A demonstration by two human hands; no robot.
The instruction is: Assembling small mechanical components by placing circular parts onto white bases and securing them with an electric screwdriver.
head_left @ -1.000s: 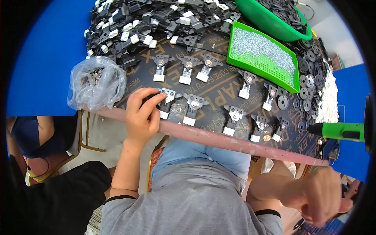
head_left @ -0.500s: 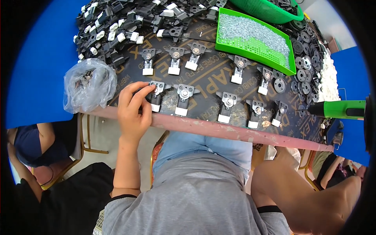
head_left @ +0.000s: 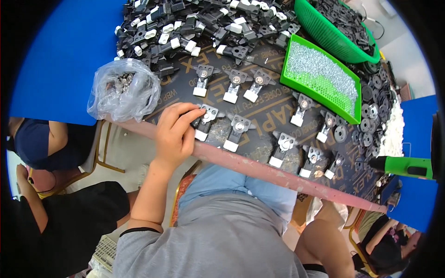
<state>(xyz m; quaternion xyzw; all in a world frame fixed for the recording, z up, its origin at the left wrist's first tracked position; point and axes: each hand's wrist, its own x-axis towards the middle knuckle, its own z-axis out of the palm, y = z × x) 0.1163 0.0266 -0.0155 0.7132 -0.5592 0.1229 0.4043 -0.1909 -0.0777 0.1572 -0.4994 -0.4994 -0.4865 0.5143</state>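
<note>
My left hand point(head_left: 177, 134) is at the table's near edge, its fingers curled and closed on the left side of a black plastic part point(head_left: 210, 114) with a round metal centre and a white end. To its right lies a similar part point(head_left: 238, 127), with several more in two loose rows; one in the far row point(head_left: 203, 74) has a clear section above its white end. My right arm point(head_left: 322, 238) shows at the lower right, but its hand is not in view. A green and black power tool point(head_left: 405, 167) juts in from the right edge.
A clear plastic bag point(head_left: 123, 99) holding small metal pieces stands left. Behind lies a heap of black and white parts point(head_left: 185, 30). A green tray point(head_left: 320, 92) of screws and a green basket point(head_left: 324, 32) stand right, beside black discs point(head_left: 368, 111). People sit at both sides.
The whole view has turned, so the table and its parts appear lower and farther right. My left hand stays on the same part. The power tool also appears lower.
</note>
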